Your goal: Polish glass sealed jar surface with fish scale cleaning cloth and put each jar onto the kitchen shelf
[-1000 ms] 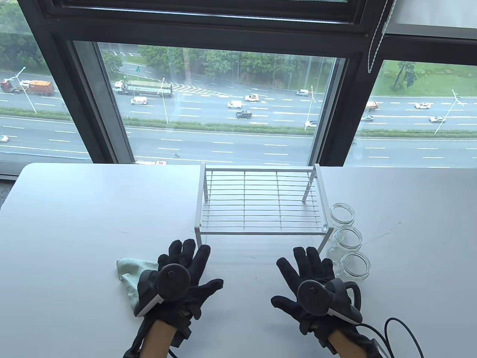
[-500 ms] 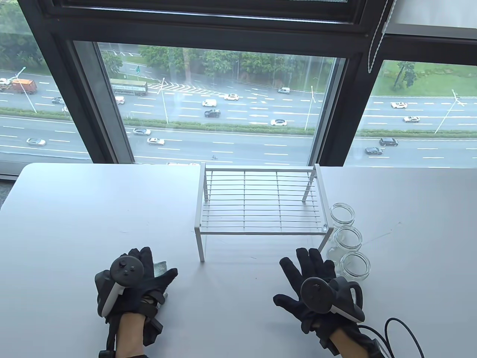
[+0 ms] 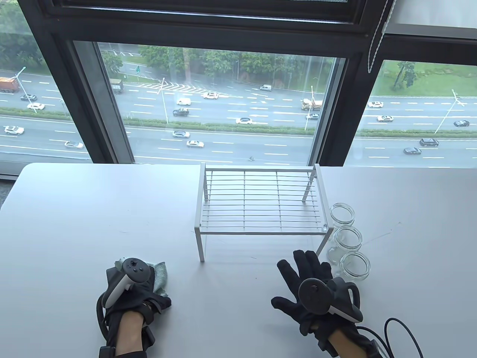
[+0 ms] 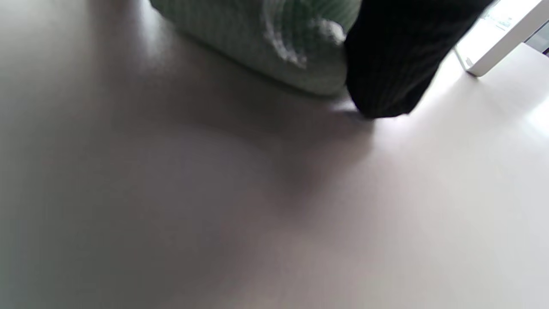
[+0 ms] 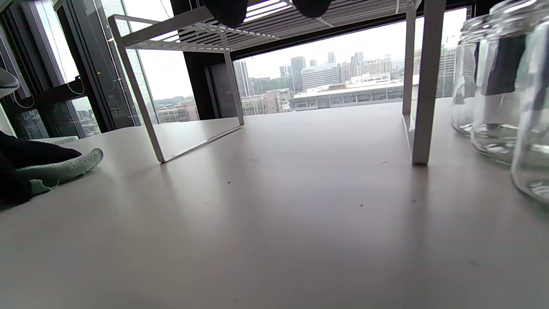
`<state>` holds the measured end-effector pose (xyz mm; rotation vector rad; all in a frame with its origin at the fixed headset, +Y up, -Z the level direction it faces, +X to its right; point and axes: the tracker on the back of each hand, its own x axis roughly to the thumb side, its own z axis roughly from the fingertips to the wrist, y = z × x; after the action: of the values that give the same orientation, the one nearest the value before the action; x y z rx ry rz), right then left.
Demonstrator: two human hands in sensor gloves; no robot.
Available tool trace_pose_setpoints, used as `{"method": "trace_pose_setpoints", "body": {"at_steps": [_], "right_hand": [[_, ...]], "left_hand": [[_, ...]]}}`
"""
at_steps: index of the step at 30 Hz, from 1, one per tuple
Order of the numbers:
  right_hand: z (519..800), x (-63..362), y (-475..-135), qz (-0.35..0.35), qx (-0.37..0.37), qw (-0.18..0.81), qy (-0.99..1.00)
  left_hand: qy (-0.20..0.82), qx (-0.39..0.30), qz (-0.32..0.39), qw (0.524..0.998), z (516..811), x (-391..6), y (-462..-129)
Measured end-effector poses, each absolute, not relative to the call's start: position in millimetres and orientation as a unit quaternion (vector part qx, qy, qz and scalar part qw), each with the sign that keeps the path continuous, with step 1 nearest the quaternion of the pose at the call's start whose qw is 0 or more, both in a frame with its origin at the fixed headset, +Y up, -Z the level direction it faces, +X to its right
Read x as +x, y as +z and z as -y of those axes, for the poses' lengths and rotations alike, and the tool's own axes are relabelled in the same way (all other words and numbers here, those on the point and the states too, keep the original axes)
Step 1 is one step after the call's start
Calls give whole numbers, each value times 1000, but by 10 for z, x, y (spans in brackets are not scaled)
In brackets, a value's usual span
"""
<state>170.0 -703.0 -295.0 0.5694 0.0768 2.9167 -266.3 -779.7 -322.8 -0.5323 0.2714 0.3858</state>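
My left hand [image 3: 138, 289] is at the table's front left, fingers curled over the bunched pale green cloth [image 3: 161, 274]. The left wrist view shows the cloth [image 4: 266, 38] gathered against a black gloved finger [image 4: 392, 64] on the table. My right hand [image 3: 309, 270] lies flat with fingers spread, holding nothing, just left of the nearest glass jar [image 3: 356, 265]. Two more open jars [image 3: 347, 238] [image 3: 342, 213] stand in a row behind it, right of the white wire shelf [image 3: 261, 201]. The shelf top is bare.
The white table [image 3: 93, 209] stretches wide to the left of the shelf. A black cable [image 3: 404, 328] trails from my right wrist at the front right corner. A large window runs behind the table's far edge.
My left hand slid left off the table's middle onto the cloth, then curled and bunched it up. The right hand barely shifted.
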Motion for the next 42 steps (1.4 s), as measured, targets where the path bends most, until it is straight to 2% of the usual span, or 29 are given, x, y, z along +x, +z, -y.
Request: {"method": "trace_pose_setpoints", "body": {"at_steps": [13,18,21,25,27,31,33,36,39,42], "right_hand": [[7035,1678,-2948,-30,194,84,977],[7035,1672,-2943,-27,194,83,977],[7035,1670,-2941,-25,195,86,977],[7041,1666,-2944,-27,196,85,977],[7039,1667,-2943,-27,196,85,977],[7019,1673,-2933,-19,198,91,976],[7003,1667,-2923,-13,201,95,975],[6977,1650,-2900,-2,208,100,973],[6938,1642,-2877,19,213,105,971],[6892,1657,-2863,39,210,108,971]], "left_hand": [[82,-134,-116,981,7640,-2427,-3286],[51,-107,-84,989,7587,-2304,-3287],[71,-118,-53,989,7561,-2234,-3295],[255,-119,-30,959,7563,-2200,-3268],[374,-96,-15,922,7546,-2147,-3227],[445,-13,13,895,7382,-2006,-3154],[499,25,17,866,7330,-1938,-3113],[605,34,27,795,7351,-1862,-3074],[689,10,62,722,7378,-1779,-3074],[696,31,75,714,7359,-1737,-3073]]}}
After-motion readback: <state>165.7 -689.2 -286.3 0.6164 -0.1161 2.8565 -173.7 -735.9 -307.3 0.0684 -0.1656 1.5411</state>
